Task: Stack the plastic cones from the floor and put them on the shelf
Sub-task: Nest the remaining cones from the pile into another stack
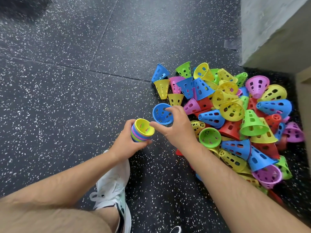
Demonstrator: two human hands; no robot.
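Left hand (129,142) fingers wrapped round stack (142,132), mouth up | right hand (176,126) pinching blue cone (161,114) by its rim, just right of stack, mouth towards camera

Bright even light, soft shadows; wide-angle bending, blur at edges.

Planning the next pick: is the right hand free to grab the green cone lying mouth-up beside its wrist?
Likely not yet: the right hand grips a blue cone. Otherwise the way looks free; the green cone sits at the near edge of the pile with nothing over it.
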